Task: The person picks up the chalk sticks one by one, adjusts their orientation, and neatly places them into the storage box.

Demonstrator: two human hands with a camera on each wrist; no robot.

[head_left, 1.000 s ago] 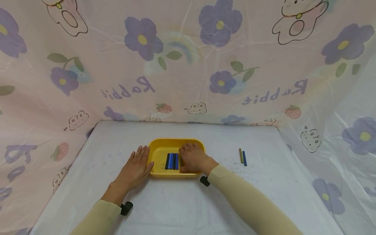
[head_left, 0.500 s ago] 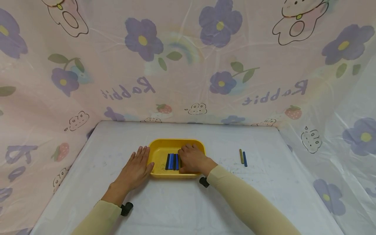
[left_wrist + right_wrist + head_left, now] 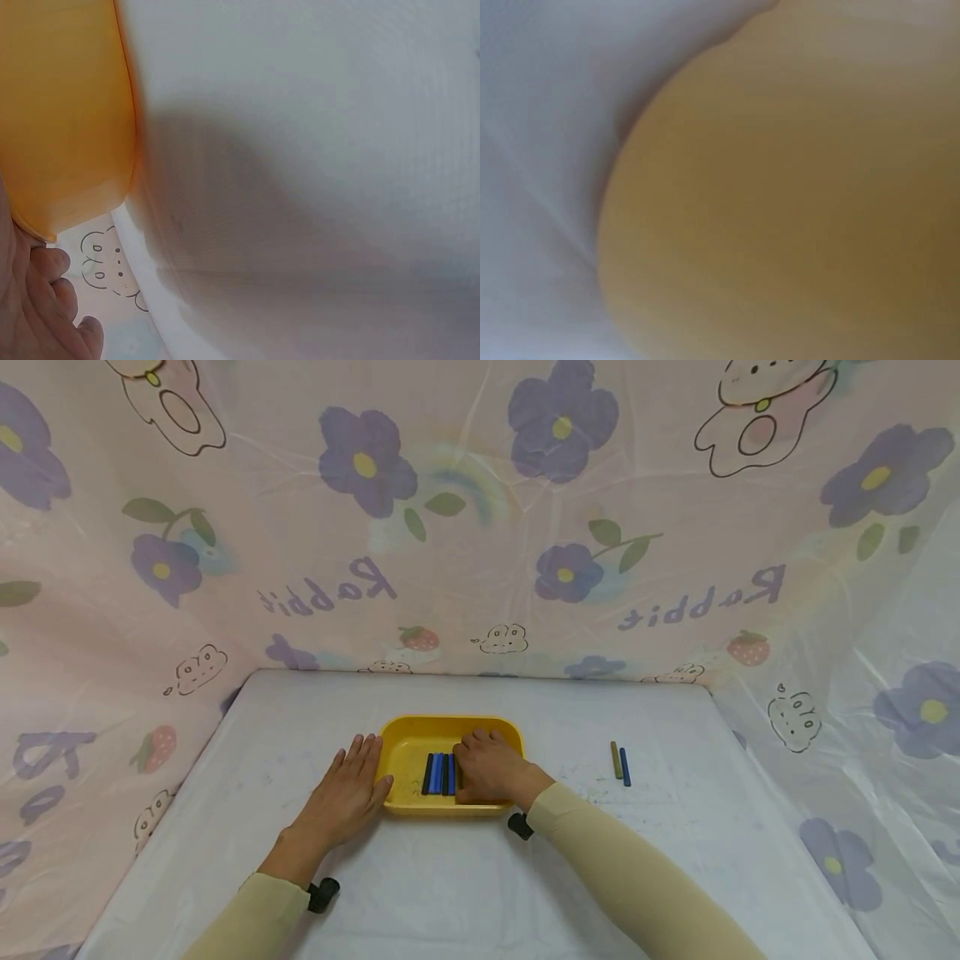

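Note:
A yellow tray (image 3: 405, 764) stands on the table, with a row of blue and dark crayons (image 3: 438, 774) lying side by side in it. At the row's right end, my right hand (image 3: 493, 768) pinches a dark crayon (image 3: 461, 773), mostly hidden by the fingers. My left hand (image 3: 341, 795) rests against the tray's left edge, fingers extended and thumb near the front corner. The left wrist view shows the tray's outer wall (image 3: 67, 112) beside the left fingers (image 3: 64, 296). Only the blurred tray side (image 3: 765, 210) and the cloth appear in the right wrist view.
Right of the tray, an olive crayon (image 3: 617, 761) and a blue crayon (image 3: 625, 767) lie on the white tablecloth (image 3: 465, 885). Faint coloured smudges mark the cloth there. A patterned curtain (image 3: 480, 543) closes off the back and both sides.
My right hand has shifted slightly left toward the row, and the dark crayon now shows at its fingers. The left hand and the loose crayons stay in place.

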